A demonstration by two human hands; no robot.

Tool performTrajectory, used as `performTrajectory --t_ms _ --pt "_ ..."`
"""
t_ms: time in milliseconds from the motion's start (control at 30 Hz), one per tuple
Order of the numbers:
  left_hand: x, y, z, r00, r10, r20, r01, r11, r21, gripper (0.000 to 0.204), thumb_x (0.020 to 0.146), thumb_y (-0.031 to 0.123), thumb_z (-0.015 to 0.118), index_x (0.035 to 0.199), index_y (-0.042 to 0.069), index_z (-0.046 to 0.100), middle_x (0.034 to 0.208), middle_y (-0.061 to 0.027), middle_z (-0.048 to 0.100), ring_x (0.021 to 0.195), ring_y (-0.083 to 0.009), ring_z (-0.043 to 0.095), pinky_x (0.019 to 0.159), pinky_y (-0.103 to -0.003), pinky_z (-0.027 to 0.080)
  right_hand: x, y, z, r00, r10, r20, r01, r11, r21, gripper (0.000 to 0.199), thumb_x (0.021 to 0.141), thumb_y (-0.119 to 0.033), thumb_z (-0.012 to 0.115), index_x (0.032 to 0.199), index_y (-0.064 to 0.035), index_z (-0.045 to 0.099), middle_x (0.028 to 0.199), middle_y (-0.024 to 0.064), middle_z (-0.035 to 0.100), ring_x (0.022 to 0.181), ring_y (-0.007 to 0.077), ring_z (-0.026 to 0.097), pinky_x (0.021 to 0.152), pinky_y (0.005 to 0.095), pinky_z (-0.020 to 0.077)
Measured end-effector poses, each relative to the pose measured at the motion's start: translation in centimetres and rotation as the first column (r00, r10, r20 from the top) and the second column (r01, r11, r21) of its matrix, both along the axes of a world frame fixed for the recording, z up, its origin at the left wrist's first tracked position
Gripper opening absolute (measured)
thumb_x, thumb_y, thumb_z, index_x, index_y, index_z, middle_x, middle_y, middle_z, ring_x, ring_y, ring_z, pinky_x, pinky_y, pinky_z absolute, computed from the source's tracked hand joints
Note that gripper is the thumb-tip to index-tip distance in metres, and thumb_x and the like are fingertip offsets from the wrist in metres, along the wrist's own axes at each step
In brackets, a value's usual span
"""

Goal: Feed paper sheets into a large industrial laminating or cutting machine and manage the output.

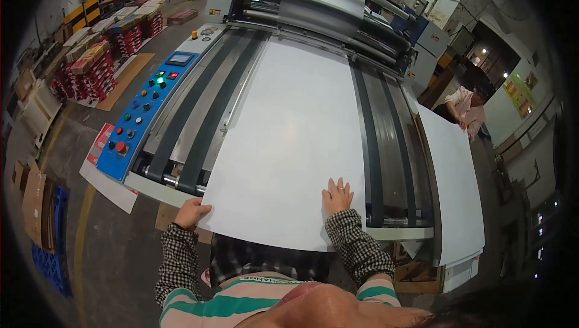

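Note:
A large white sheet [289, 129] lies on the belts of a feed table, its far end at the rollers of a machine and its near edge overhanging toward me. At the sheet's near left corner, my left hand [192, 212] pinches the edge between thumb and fingers. My right hand [337, 196] rests flat on the sheet near its right edge, fingers spread, a ring on one finger. Dark belts [208, 129] run lengthwise on both sides of the sheet. Checked sleeves cover both my forearms.
A blue control panel [137, 108] with buttons and a small screen lines the table's left side. Rollers [325, 17] span the far end. On the right, a stack of white sheets [455, 189] stands beside the table, where another person [467, 108] touches its far end. Bundled stacks [90, 65] fill the left floor.

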State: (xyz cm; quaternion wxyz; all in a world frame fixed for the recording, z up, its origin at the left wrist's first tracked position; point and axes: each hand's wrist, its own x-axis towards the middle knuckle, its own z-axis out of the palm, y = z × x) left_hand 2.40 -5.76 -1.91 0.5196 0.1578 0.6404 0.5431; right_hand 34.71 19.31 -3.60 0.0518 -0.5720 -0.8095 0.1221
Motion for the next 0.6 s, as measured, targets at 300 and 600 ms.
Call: performTrajectory --t_ms 300,600 --pt "-1.5 7.4 1.1 0.577 0.236 -0.782 -0.291 0.954 0.074 0.025 0.072 0.016 0.057 0.086 -0.005 0.055 0.069 -0.0129 0.058 0.063 -0.0169 0.056 0.058 -0.029 0.044 -2.0 9.4 -0.1 0.990 0.132 -0.046 -0.127 0.988 0.091 0.045 0.081 -0.034 0.043 0.118 -0.0092 0.044 0.130 0.0188 0.029 0.121 0.0363 0.021 0.099 0.0475 0.0157" --pt "-2.9 5.1 0.2 0.715 0.278 -0.641 -0.288 0.953 0.092 0.015 0.075 0.010 0.055 0.080 -0.003 0.055 0.064 -0.0064 0.055 0.056 -0.0109 0.053 0.050 -0.024 0.043 22.5 9.9 7.2 0.718 -0.689 0.101 0.514 0.622 0.591 0.028 0.068 -0.012 0.053 0.096 -0.0042 0.055 0.097 0.0145 0.051 0.092 0.0296 0.048 0.080 0.0469 0.0374"
